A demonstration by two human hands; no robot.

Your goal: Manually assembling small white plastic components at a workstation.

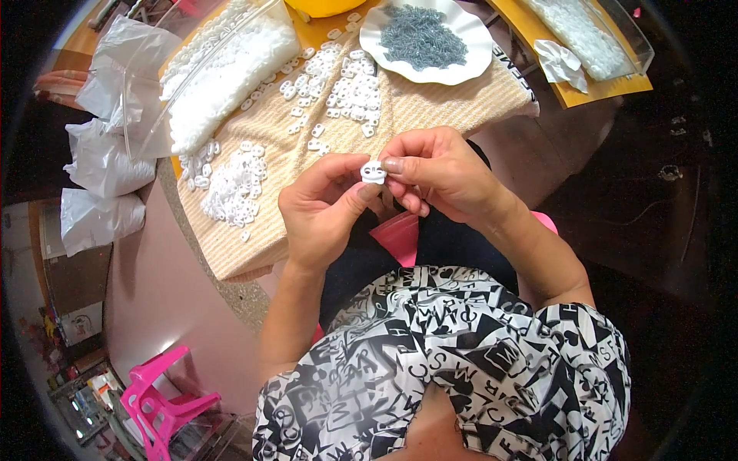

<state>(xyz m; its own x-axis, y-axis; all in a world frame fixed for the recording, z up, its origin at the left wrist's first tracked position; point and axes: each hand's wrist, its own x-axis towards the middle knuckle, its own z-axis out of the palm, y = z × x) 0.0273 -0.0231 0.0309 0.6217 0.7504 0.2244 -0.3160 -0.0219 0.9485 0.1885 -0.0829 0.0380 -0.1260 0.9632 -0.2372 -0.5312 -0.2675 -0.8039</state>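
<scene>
Between both hands, above my lap, is a small white plastic cord lock (373, 172) with two holes facing up. My left hand (323, 203) pinches its left side between thumb and forefinger. The thumb and forefinger of my right hand (442, 170) close on its right side, the other fingers curled below. Beyond my hands, many similar white two-holed pieces (355, 92) lie loose on a beige striped towel (430, 107). A second heap of white pieces (234, 184) is to the left. Small grey springs (423, 37) fill a white wavy-rimmed plate (478, 58) at the back.
An open clear bag of white parts (231, 84) lies at the back left, beside white plastic bags (108, 157). Another bag of white parts (588, 38) sits on yellow card at the far right. Below my hands is a pink container (397, 237); a pink stool (165, 399) stands lower left.
</scene>
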